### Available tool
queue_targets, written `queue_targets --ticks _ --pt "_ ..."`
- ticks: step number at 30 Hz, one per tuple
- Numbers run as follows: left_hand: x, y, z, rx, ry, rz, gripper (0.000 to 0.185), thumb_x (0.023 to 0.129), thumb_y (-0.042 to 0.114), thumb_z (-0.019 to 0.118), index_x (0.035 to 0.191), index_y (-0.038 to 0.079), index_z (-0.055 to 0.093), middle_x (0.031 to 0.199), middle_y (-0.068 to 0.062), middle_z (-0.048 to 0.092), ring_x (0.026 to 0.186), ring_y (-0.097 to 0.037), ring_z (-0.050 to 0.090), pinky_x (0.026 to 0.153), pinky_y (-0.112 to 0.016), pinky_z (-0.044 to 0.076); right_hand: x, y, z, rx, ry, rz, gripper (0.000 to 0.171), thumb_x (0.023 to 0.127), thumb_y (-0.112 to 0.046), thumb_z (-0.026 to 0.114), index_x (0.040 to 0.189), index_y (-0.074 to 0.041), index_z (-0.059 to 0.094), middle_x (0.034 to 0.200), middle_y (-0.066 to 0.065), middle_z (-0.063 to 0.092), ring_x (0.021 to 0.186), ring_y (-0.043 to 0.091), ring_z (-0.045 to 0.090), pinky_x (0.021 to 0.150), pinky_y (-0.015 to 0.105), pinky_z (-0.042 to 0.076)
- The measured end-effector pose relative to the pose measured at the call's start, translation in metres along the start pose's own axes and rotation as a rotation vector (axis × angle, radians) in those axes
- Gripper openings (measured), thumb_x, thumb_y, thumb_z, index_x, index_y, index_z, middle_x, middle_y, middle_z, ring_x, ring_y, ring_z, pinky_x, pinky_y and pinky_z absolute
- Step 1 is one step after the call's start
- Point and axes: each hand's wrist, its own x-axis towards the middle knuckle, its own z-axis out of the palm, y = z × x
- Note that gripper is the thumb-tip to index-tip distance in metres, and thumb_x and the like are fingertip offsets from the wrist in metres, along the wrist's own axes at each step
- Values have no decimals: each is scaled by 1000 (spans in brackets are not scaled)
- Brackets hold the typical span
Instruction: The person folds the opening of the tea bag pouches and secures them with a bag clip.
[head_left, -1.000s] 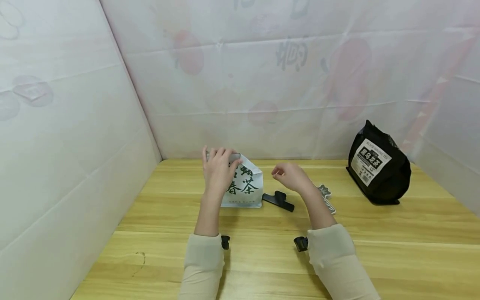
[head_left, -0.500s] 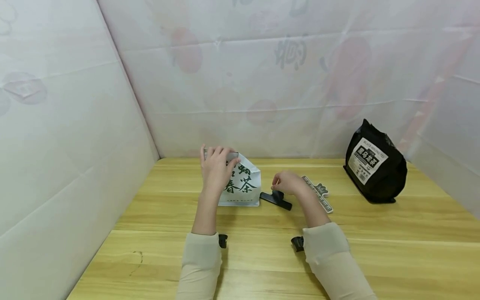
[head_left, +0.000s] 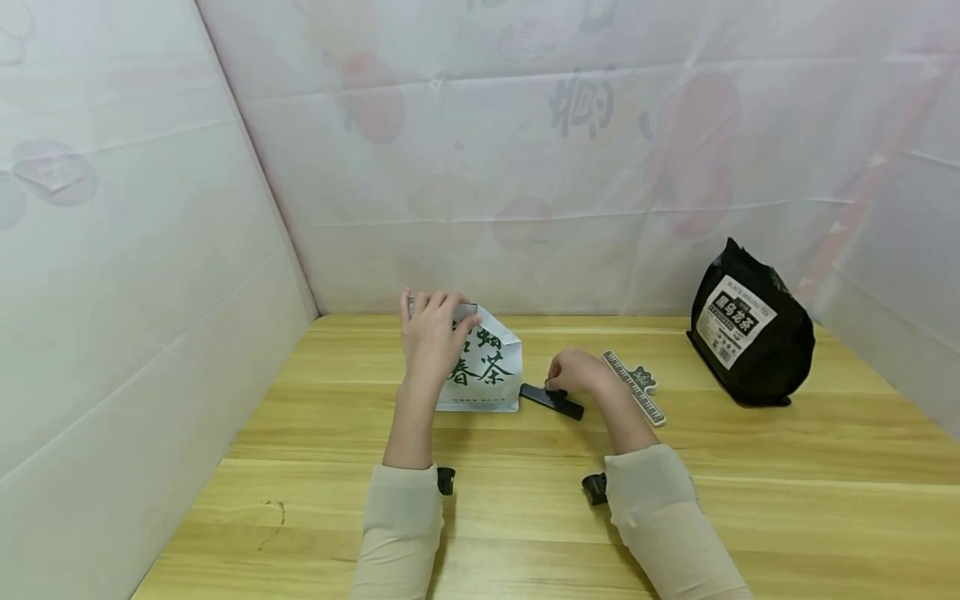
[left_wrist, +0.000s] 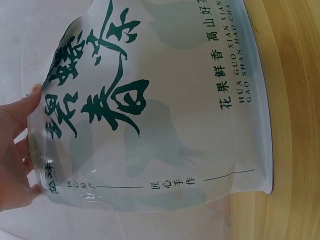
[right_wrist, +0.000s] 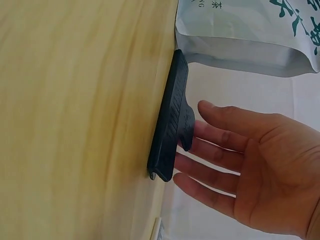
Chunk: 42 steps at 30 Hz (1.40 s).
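1. Since a second ago our right hand (head_left: 577,372) has dropped from mid-air down to the black clip (head_left: 552,401) on the table (head_left: 750,500); our left hand (head_left: 432,333) has stayed on top of the white bag (head_left: 491,371).
2. We grip the folded top edge of the white bag with the left hand, fingers curled over it. The bag stands upright near the back of the table, just left of the clip. It is white with large dark green characters on the front.
3. The clip is long, flat and black, with a raised tab on its upper side. It lies on the wood, one end close to the bag's lower corner.
4. Our right hand is released: the fingers are stretched out and reach the clip's tab, holding nothing.
5. From the head view we see the whole layout, also a ruler-like strip (head_left: 634,388) just right of the right hand and a black bag (head_left: 752,337) with a white label well apart at the far right.
6. The left wrist view shows what the head view cannot: small green print on the white bag (left_wrist: 150,110) and our fingertips (left_wrist: 20,150) pinching its edge.
7. The right wrist view shows the clip (right_wrist: 171,120) edge-on with its ribbed surface, and our straight fingers (right_wrist: 215,145) at its tab. Whether they press it or only touch it, we cannot tell.
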Motion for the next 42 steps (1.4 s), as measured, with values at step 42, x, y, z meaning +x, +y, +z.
queue_targets --ticks 42 --pt "-1 2 -2 -4 -1 -1 29 83 37 65 105 18 65 107 0 61 107 -21 47 108 -40 2 -7 10 -12 226 1 -119 26 90 0 53 113 13 54 104 20 58 88 29 59 71 36 50"
